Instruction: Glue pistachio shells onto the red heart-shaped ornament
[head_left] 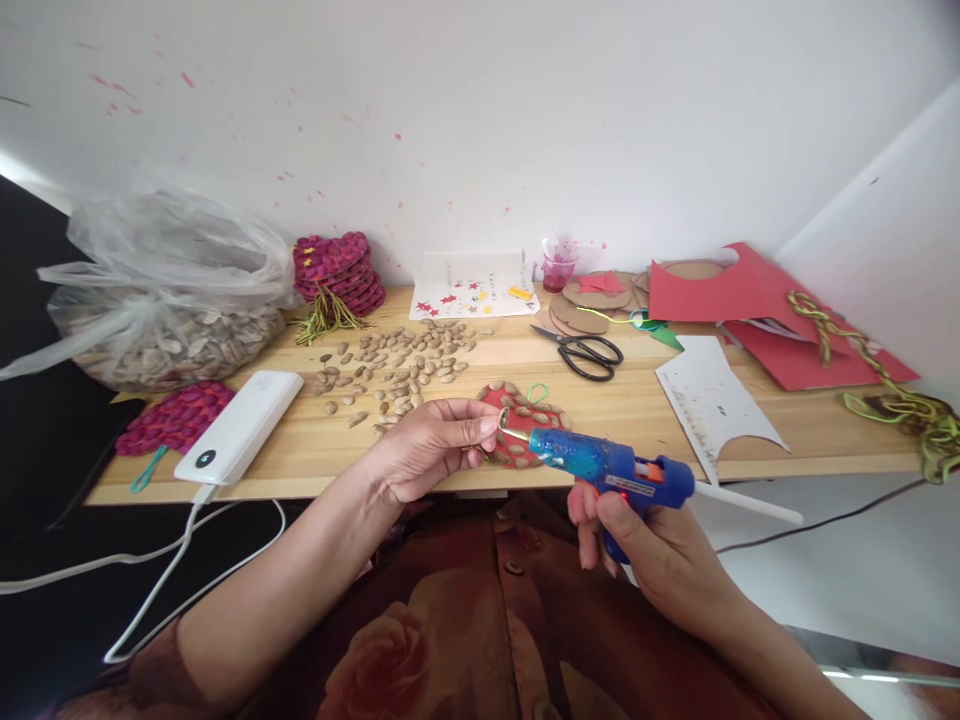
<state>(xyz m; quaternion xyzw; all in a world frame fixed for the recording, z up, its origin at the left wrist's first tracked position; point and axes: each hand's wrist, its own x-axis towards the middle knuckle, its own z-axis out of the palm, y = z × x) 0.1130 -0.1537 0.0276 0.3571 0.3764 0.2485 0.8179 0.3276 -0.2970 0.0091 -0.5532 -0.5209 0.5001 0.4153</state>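
My left hand (435,445) pinches a small brown shell (503,418), possibly a nut or seed shell, between thumb and fingertips. Wrapped round the handle of a blue hot glue gun (611,465) is my right hand (645,535). The gun's metal nozzle touches or nearly touches the shell; I cannot tell which. A white glue stick (750,503) juts from the gun's back end. Behind the nozzle lies a red piece (517,400) with several shells on it and a green loop at its top, partly hidden by my hand and the gun. Loose shells (405,365) are scattered behind my left hand.
On the left are a plastic bag of shells (180,340), a white power bank (240,425) with a cable, and purple-pink shell pieces (337,270). Black-handled scissors (589,355), a sticker sheet (472,285), a cup (558,268), red card (750,290) and yarn (941,440) also lie there.
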